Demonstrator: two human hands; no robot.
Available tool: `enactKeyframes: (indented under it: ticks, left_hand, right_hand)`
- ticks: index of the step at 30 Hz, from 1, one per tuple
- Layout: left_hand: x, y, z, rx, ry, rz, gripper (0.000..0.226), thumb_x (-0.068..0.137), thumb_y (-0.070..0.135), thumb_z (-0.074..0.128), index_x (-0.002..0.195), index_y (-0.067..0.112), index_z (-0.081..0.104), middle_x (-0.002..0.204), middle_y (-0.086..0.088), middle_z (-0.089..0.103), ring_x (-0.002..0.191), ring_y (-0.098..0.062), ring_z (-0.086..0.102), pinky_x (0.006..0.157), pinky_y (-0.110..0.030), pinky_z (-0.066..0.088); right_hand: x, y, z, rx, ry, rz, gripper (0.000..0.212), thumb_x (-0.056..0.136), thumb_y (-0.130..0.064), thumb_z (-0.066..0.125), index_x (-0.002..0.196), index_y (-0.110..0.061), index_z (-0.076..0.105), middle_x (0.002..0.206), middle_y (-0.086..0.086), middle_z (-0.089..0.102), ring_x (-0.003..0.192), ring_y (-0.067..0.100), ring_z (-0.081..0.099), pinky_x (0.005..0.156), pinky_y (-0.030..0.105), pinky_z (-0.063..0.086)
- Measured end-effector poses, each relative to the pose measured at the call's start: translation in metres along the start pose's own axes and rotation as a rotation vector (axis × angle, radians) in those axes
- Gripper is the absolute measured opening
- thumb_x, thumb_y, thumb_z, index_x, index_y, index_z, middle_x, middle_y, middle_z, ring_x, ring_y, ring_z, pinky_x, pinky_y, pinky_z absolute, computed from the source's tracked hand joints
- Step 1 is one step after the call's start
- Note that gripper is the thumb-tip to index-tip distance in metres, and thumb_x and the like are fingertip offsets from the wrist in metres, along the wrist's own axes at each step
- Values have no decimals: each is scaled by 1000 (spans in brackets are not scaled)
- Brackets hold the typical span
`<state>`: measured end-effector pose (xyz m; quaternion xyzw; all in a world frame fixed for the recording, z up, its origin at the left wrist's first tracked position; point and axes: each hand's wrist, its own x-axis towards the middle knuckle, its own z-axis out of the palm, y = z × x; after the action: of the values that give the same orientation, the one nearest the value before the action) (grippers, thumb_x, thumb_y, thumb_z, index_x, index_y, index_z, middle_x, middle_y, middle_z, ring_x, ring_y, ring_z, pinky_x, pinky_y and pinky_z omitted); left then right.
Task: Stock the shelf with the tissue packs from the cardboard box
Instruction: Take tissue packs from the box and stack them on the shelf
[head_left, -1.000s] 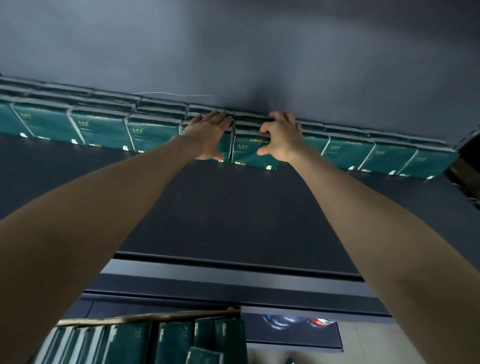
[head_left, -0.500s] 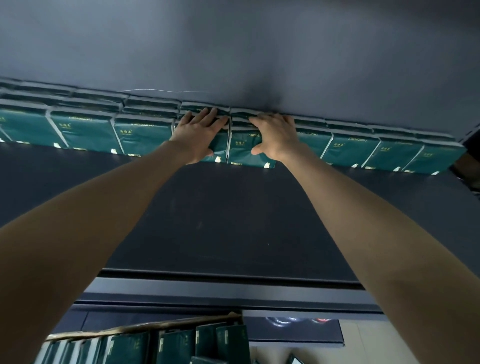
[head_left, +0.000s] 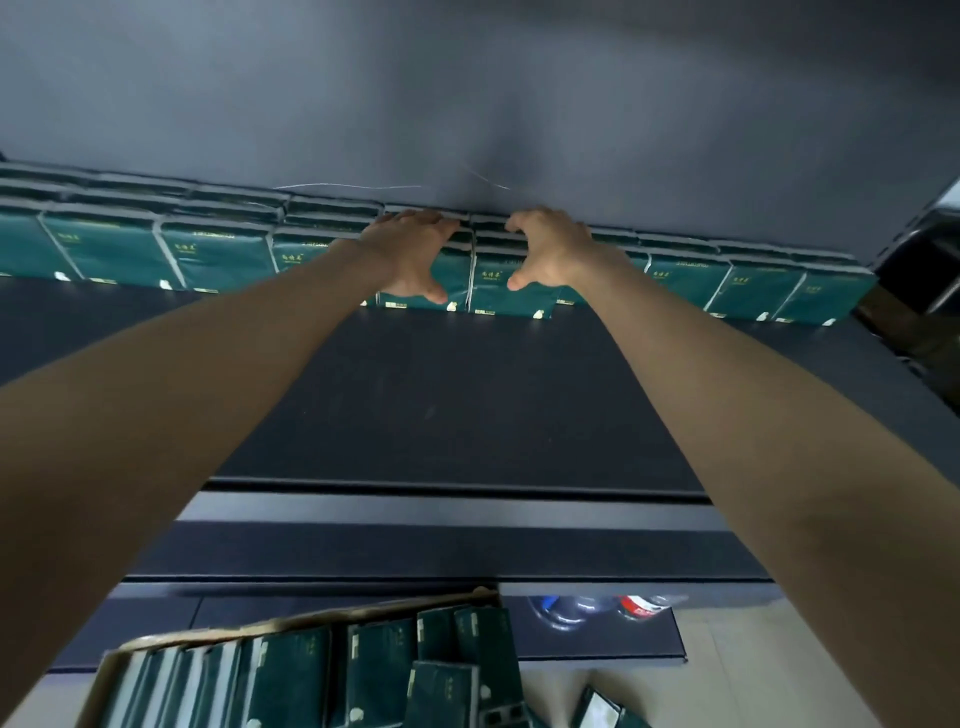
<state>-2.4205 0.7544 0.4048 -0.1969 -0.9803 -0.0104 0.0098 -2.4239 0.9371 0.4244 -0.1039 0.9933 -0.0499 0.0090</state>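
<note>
A row of dark green tissue packs, stacked in layers, lines the back of the dark shelf. My left hand has its fingers over the top of one middle stack and its thumb on the front face. My right hand grips the neighbouring stack the same way. These two stacks stand slightly forward of the row. Below, the cardboard box holds several more green packs.
The shelf's front rail crosses below my arms. A lower level shows plastic bottles. A loose green pack lies on the pale floor right of the box. A dark frame stands at the right end.
Both hands have moved from lying flat on the fronts of the two middle stacks to hooking fingers over their tops with thumbs spread down the front. The view has tilted slightly.
</note>
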Motion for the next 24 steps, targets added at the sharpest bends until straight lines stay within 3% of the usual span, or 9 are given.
enactKeyframes:
  ticks: [4,7,13,18,24]
  left_hand:
    - [-41,8,-22,-80,-26,0,86,75,37,77,145,11,33,147,-13,40,132,-34,39,106,-43,36]
    - [-77,16,-31,-113,-49,4,81,75,36,78,142,11,39,140,-11,48,126,-33,45,99,-37,38]
    - [-153,32,-21,-177,-152,-13,82,75,36,78,142,12,38,136,-7,53,122,-30,49,101,-40,40]
    - [-212,41,12,-206,-217,-26,84,75,36,78,144,14,36,134,-7,54,125,-30,46,102,-45,40]
    - [-270,55,74,-248,-297,-44,80,78,36,76,144,14,37,139,-8,49,125,-30,46,100,-41,42]
  right_hand:
    - [-40,-18,-17,124,-44,5,67,76,-16,79,135,-12,49,136,11,51,121,28,52,102,34,42]
    - [-79,-33,-20,132,-62,-9,62,76,-16,79,132,-12,53,131,11,56,116,27,55,95,29,42]
    - [-156,-61,-5,183,-149,-12,60,78,-16,78,132,-12,53,126,8,59,112,24,57,89,26,40]
    - [-210,-71,31,206,-227,-10,60,76,-16,79,130,-14,54,122,10,59,106,25,58,94,33,45]
    - [-259,-73,99,249,-333,34,60,76,-16,79,130,-15,54,125,8,59,109,24,58,93,33,45]
